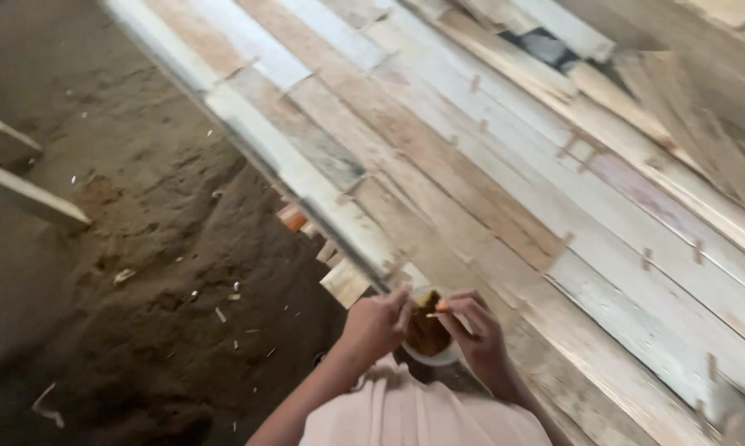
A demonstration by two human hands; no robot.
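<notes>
Plank surface: largest item; pale, weathered boards laid side by side, running from 11 o'clock down to 5 o'clock across the frame; small wooden tabs stick up at intervals.
Dirt ground: brown, uneven, fills the 7 to 10 o'clock sector; scattered with light wood chips.
Loose boards: two pale ends at 9 o'clock, lying on the dirt.
Offcuts: short wood pieces under the plank edge, just above the hands, toward 12 o'clock from them.
Garment: pale pink cloth at 6 o'clock, directly below the hands.
Left hand: at 6 o'clock, fingers curled in, thumb and fingertips pinched at the bowl's left rim; what they pinch cannot be told.
Right hand: just right of the bowl, fingers bent, gripping a thin light sliver that points toward 9 o'clock over the bowl.
Bowl: small, white, between both hands, touching them.
Contents: brown mass inside the bowl; kind unclear, blurred.
</notes>
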